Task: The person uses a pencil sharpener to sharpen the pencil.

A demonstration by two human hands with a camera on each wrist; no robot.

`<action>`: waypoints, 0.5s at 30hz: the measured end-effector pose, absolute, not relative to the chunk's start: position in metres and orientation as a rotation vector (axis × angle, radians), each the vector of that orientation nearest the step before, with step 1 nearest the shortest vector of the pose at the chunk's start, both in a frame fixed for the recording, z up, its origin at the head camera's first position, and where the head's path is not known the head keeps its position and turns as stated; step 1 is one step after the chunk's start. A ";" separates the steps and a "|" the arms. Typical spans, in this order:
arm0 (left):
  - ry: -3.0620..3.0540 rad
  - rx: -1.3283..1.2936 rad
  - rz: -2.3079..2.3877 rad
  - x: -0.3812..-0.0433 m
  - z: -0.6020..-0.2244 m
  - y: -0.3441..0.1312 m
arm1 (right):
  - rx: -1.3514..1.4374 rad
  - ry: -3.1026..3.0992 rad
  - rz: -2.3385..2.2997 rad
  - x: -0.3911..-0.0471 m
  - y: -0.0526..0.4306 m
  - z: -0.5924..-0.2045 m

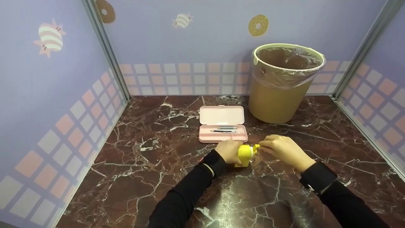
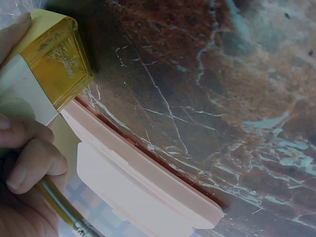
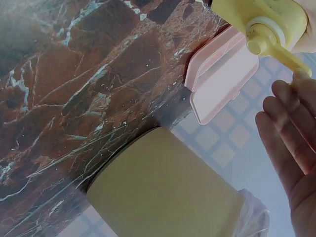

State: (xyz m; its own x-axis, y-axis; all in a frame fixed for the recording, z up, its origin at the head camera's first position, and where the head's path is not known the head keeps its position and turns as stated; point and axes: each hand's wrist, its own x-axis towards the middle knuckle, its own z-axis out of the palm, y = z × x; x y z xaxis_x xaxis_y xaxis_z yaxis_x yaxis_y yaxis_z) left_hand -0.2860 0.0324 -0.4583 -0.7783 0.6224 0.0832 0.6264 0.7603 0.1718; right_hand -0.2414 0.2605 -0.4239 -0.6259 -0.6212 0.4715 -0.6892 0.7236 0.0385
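Observation:
A yellow hand-crank pencil sharpener (image 1: pixel 244 154) is gripped by my left hand (image 1: pixel 228 152) in front of the pencil case. Its see-through yellow shavings box (image 2: pixel 64 61) shows in the left wrist view. Below it there, a dark pencil (image 2: pixel 61 200) with a metal band runs out beside the curled fingers of that hand. At the sharpener's right end, my right hand (image 1: pixel 282 149) pinches the tip of the yellow crank handle (image 3: pixel 289 59) between thumb and fingertips. The other fingers extend loosely in the right wrist view.
Just behind the hands lies an open pink pencil case (image 1: pixel 221 115) holding several thin pencils or pens (image 1: pixel 224 131). A tall tan bin (image 1: pixel 275 98) with a plastic liner stands at the back right. Patterned panels (image 1: pixel 190 41) enclose the dark marbled tabletop (image 1: pixel 152 177).

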 end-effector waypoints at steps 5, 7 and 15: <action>-2.952 -1.036 -0.292 -0.286 -0.457 0.032 | 0.946 -2.507 0.195 -0.250 0.257 -0.425; -2.948 -1.037 -0.294 -0.285 -0.458 0.032 | 0.920 -2.520 0.194 -0.255 0.256 -0.428; -2.923 -1.046 -0.295 -0.286 -0.460 0.034 | 0.871 -2.608 0.186 -0.277 0.253 -0.445</action>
State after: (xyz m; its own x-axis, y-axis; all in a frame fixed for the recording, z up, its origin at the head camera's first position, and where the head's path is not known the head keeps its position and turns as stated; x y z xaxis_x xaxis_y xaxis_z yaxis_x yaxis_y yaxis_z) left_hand -0.2862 0.0344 -0.4602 -0.7749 0.6263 0.0851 0.6307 0.7572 0.1699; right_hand -0.2773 0.2525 -0.4445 -0.7341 -0.5508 0.3971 -0.6017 0.7987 -0.0043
